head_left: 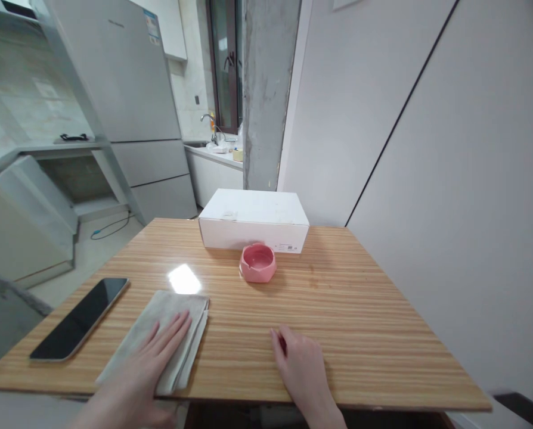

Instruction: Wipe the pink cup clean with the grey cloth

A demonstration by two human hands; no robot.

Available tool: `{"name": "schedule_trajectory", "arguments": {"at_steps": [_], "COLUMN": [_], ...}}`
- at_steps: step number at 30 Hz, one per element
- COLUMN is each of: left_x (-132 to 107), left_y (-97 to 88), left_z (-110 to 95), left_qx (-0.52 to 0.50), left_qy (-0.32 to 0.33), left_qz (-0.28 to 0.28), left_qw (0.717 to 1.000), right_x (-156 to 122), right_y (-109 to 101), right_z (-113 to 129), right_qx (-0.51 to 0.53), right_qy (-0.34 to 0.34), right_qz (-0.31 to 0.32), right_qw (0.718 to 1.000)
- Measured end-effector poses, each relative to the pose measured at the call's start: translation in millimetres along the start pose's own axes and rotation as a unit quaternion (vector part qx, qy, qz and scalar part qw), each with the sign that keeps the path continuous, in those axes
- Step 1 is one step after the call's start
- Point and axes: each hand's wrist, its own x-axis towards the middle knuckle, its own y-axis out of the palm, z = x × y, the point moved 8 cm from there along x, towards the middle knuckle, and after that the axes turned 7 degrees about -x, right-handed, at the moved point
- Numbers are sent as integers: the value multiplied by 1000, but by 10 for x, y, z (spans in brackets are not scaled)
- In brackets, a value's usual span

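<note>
My left hand (145,363) lies flat on a folded grey-beige cloth (179,307), fingers spread, near the front edge of a wood-grain table (338,298). A black smartphone (78,319) lies face up just left of the cloth. My right hand (302,369) rests at the table's front, its fingers curled down onto the surface, with a small dark red spot showing beneath them. Whatever lies under those fingers is hidden. Beyond both hands stand a faceted pink ceramic dish (257,262) and a white cardboard box (253,217), the dish just in front of the box.
The table's far edge meets a white wall panel (427,179) on the right. Behind it stand a concrete pillar (266,89), a pale grey refrigerator (123,89), and a counter with a faucet (210,128). A blue cable (109,229) lies on the floor.
</note>
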Motion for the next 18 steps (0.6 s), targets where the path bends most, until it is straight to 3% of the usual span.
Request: {"name": "schedule_trajectory", "arguments": {"at_steps": [5,8,10,13,16,18], "left_x": [-12,99,192,358,597,755], "left_y": [114,134,128,157,230,256], "left_z": [-449,-564,-555,-601,-912,-1261], "left_qx": [-89,-200,-286,-395,-471,-481], "left_qy": [54,39,-1,-61,-44,24], "left_qz": [-11,-20,-56,-120,-144,-123], "left_qw": [995,979,957,909,869,868], "right_x": [-22,-81,-141,-197,-160,-136], "right_y": [-43,35,185,296,195,110], "right_z": [-21,-63,-62,36,161,214], "right_qx": [98,280,439,644,772,810], "right_qy": [33,102,171,237,227,206], "right_qz": [-7,33,100,165,190,219], "right_qw": [995,954,877,708,562,503]}}
